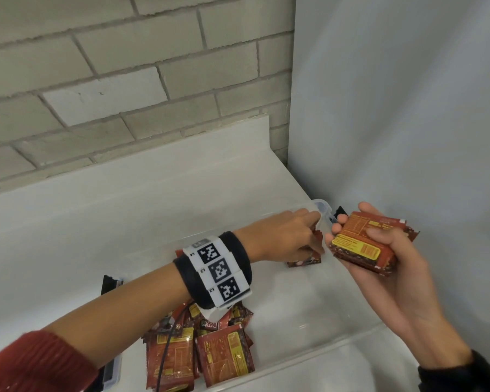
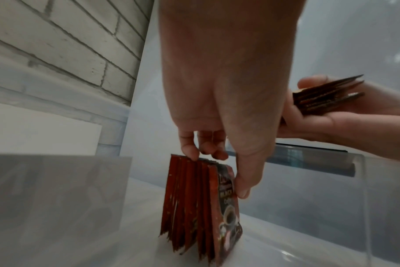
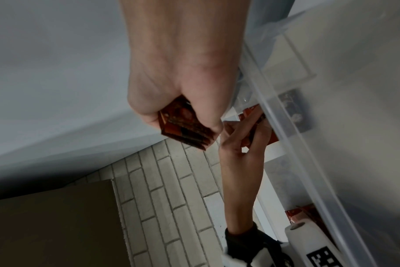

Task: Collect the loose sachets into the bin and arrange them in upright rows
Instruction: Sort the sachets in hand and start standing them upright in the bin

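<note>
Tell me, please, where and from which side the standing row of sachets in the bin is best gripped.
Grip the standing row near its top edges, coming from above, thumb on one outer face and fingers on the other. The sachets stand on edge and fan apart below, as the left hand shows; squeezing both faces probably keeps them together.

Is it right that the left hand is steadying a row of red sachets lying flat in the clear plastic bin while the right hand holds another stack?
Not quite. The row of red foil sachets under the left hand stands upright on edge on the floor of the clear plastic bin, not flat; the left wrist view shows it. The rest holds: the right hand grips another stack of red sachets.
</note>
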A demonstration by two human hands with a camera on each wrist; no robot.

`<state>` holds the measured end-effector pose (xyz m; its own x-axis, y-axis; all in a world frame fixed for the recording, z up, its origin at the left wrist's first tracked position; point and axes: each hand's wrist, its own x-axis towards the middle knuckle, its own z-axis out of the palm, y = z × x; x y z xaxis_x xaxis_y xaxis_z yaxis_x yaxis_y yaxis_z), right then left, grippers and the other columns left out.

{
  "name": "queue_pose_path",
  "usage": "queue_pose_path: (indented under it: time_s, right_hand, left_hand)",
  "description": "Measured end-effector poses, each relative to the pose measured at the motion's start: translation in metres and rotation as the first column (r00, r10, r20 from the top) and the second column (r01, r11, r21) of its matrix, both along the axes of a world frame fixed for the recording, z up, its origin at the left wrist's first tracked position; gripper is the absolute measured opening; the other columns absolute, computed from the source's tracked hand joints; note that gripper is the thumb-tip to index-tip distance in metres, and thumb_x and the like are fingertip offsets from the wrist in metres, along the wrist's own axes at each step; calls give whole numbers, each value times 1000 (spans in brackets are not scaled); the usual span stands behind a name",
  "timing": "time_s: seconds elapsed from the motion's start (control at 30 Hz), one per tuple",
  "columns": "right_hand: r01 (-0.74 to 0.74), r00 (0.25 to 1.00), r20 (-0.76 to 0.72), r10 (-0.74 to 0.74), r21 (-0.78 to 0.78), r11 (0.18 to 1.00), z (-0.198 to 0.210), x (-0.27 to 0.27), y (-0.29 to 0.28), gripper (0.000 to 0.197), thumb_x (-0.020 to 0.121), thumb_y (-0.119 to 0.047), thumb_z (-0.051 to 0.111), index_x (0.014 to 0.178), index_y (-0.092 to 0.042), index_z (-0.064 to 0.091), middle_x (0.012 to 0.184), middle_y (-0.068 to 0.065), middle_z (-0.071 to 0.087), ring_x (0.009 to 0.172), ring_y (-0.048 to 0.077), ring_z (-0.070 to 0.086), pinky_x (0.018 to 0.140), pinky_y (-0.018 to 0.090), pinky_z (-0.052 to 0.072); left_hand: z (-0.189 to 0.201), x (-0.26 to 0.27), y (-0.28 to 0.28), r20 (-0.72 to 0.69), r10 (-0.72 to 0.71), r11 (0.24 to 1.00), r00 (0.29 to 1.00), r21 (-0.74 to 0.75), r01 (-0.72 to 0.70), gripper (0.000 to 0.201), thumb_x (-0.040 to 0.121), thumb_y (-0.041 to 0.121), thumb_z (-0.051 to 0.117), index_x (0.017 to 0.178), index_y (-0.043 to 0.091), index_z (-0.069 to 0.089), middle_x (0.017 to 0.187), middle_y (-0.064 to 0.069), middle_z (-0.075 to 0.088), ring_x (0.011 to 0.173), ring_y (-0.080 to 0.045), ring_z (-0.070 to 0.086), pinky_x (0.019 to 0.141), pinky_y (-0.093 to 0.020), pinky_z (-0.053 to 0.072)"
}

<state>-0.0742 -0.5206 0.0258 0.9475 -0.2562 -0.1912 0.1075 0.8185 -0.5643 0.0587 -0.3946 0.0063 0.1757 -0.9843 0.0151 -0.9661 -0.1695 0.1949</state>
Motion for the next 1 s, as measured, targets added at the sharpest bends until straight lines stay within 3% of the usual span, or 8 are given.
queue_pose_path:
  time_s: [0.13, 0.27, 0.37, 0.53, 0.67, 0.77, 0.93, 1.0]
  right_hand:
    - [-31, 999, -10, 31, -74, 997, -3, 1, 0, 45, 77, -5, 50, 120, -15, 56, 107, 21, 67, 93, 31, 69, 92, 41, 51]
    - [-59, 998, -10, 58, -171, 984, -3, 2, 0, 42, 79, -6, 52, 119, -17, 58, 105, 18, 70, 95, 28, 70, 88, 35, 54]
    - [-66, 998, -31, 60, -231, 971, -6, 2, 0, 39, 78, -7, 56, 115, -19, 61, 107, 15, 70, 98, 26, 69, 86, 34, 55]
    - [-110, 993, -73, 92, -290, 951, -8, 3, -1, 33, 79, -11, 59, 110, -22, 64, 113, 15, 69, 100, 27, 68, 89, 41, 52]
    - [-123, 992, -68, 107, -322, 939, -8, 3, -1, 34, 80, -14, 58, 114, -17, 60, 114, 14, 69, 103, 31, 67, 89, 54, 51]
    - [-150, 988, -70, 134, -324, 934, -7, 4, 1, 45, 80, -22, 60, 124, -9, 56, 115, 17, 68, 100, 32, 68, 77, 48, 58]
    - [-201, 980, -64, 191, -320, 926, -6, 5, 2, 94, 55, -65, 77, 127, -10, 56, 115, 16, 68, 100, 30, 69, 72, 42, 58]
    - [-236, 972, -76, 223, -249, 939, -8, 7, 1, 106, 42, -72, 79, 125, -9, 58, 106, 19, 68, 89, 28, 70, 71, 44, 57]
  left_hand:
    - [1, 4, 4, -86, 45, 999, 995, -25, -47, 15, 89, 12, 62, 97, 5, 72, 90, -18, 51, 87, -31, 50, 73, -35, 41]
    - [15, 7, 7, -244, 148, 987, 958, -21, -158, 17, 94, 12, 56, 101, -1, 65, 89, -5, 44, 84, -15, 40, 75, -26, 33]
    - [28, 6, 9, -352, 192, 968, 916, -84, -235, 24, 99, 17, 47, 112, 6, 63, 94, -8, 56, 83, -14, 50, 74, -20, 38]
    - [47, -5, 14, -616, 185, 912, 766, -183, -367, 29, 101, 23, 44, 114, 4, 63, 95, -8, 68, 88, -17, 63, 81, -30, 51]
    - [53, -9, 16, -741, 170, 887, 650, -173, -429, 25, 91, 23, 63, 111, 9, 64, 97, -7, 68, 89, -17, 64, 79, -33, 53]
    - [57, -9, 18, -794, 142, 866, 591, -190, -463, 23, 85, 14, 70, 105, 6, 63, 97, -14, 67, 91, -26, 63, 80, -43, 52]
    - [67, -11, 22, -836, 38, 842, 547, -268, -469, 15, 84, 2, 68, 96, 10, 61, 87, 3, 63, 86, -16, 58, 77, -30, 50]
    - [69, -12, 25, -847, -23, 837, 531, -307, -454, 17, 83, -3, 67, 91, 10, 61, 88, 0, 63, 86, -17, 58, 78, -27, 49]
